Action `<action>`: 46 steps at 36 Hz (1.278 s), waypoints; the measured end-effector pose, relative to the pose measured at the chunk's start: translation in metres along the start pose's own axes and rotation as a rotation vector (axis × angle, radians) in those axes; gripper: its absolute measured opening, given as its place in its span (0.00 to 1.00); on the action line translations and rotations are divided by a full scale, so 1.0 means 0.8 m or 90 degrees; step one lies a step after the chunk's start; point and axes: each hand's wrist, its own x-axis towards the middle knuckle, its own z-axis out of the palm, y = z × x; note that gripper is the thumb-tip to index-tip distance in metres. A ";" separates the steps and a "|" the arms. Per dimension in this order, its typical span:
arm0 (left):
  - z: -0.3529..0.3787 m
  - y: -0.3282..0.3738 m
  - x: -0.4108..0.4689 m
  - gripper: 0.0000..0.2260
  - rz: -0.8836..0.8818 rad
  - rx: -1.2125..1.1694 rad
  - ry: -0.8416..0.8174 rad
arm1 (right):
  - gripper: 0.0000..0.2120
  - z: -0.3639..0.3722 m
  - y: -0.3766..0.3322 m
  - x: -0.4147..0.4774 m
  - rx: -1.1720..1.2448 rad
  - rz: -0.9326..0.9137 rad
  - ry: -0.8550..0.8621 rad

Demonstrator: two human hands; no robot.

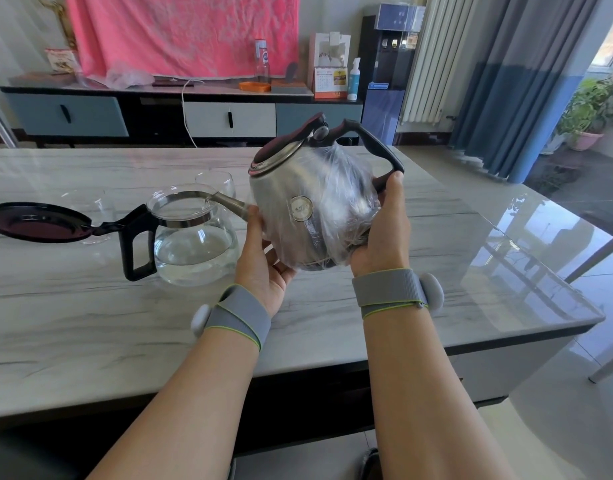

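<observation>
A steel kettle (291,188) wrapped in clear plastic film is held tilted above the table, its lid ajar and its thin spout reaching over the mouth of a glass pot (194,244). My left hand (263,258) cups the kettle's lower left side with the thumb against the wall. My right hand (384,230) grips the lower end of the black handle and supports the body. The glass pot stands on the marble table (90,306), partly filled with clear water, its black hinged lid (38,221) flipped open to the left.
Two empty glass cups (217,183) stand behind the pot. A sideboard (180,112) with bottles, a calendar and a pink cloth lines the far wall, with a water dispenser (391,71) to the right. The table's corner (589,317) lies at the right.
</observation>
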 end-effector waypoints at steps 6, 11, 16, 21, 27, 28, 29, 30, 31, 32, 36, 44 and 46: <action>-0.001 -0.001 0.000 0.29 -0.005 -0.008 0.003 | 0.20 -0.001 0.002 0.003 -0.001 -0.002 -0.001; 0.000 -0.001 0.000 0.28 -0.007 -0.010 0.003 | 0.20 -0.002 0.004 0.006 -0.008 -0.006 0.004; 0.000 -0.001 0.001 0.28 -0.006 -0.015 0.004 | 0.19 -0.003 0.005 0.008 -0.013 -0.011 -0.001; -0.001 -0.001 0.001 0.28 -0.001 -0.017 0.001 | 0.20 -0.003 0.006 0.009 -0.007 -0.013 -0.002; 0.000 -0.001 0.001 0.28 0.000 -0.015 0.004 | 0.19 -0.002 0.007 0.010 -0.001 -0.012 -0.003; 0.000 -0.001 0.001 0.28 -0.001 -0.015 0.003 | 0.19 -0.002 0.007 0.010 0.001 -0.014 -0.002; 0.000 0.000 0.001 0.28 -0.001 -0.016 0.003 | 0.19 -0.001 0.007 0.009 0.002 -0.014 -0.002; 0.000 0.000 0.001 0.28 -0.001 -0.017 0.002 | 0.19 -0.002 0.007 0.010 0.003 -0.013 -0.002; 0.000 0.000 0.001 0.28 -0.002 -0.017 0.002 | 0.19 -0.002 0.006 0.009 0.004 -0.012 -0.002; 0.000 0.000 0.001 0.28 -0.002 -0.016 0.002 | 0.19 -0.002 0.006 0.010 0.005 -0.010 -0.001; 0.000 0.000 0.001 0.30 0.000 -0.014 0.002 | 0.19 -0.003 0.005 0.011 0.007 -0.005 -0.002; 0.000 0.000 0.001 0.31 -0.004 -0.012 0.002 | 0.19 -0.003 0.004 0.010 0.007 -0.004 -0.012; 0.000 -0.001 0.001 0.30 -0.004 -0.010 0.002 | 0.19 -0.002 0.004 0.009 0.008 -0.006 -0.013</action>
